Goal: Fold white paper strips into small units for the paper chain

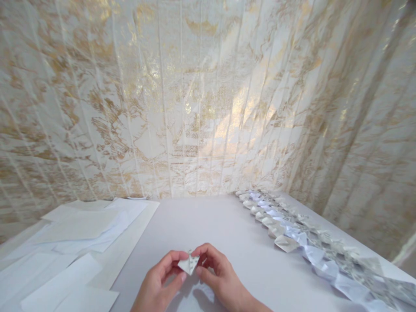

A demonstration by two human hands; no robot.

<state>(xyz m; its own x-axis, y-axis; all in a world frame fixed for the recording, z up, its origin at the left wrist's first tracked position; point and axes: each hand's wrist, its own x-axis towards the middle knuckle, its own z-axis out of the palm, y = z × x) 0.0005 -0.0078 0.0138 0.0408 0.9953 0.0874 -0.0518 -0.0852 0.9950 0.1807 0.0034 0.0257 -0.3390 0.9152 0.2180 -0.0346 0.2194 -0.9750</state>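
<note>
A small folded piece of white printed paper [189, 263] is pinched between both my hands just above the white table [208, 225], near its front edge. My left hand [159, 284] grips its left side with thumb and fingers closed. My right hand [216, 273] pinches its right side, fingers curled. Part of the paper is hidden behind my fingers.
A long row of several folded paper pieces [292, 229] runs along the table's right side from the back toward the front right. Loose flat white sheets [78, 234] lie stacked at the left. A cream and gold marbled curtain [195, 99] hangs behind and to the right.
</note>
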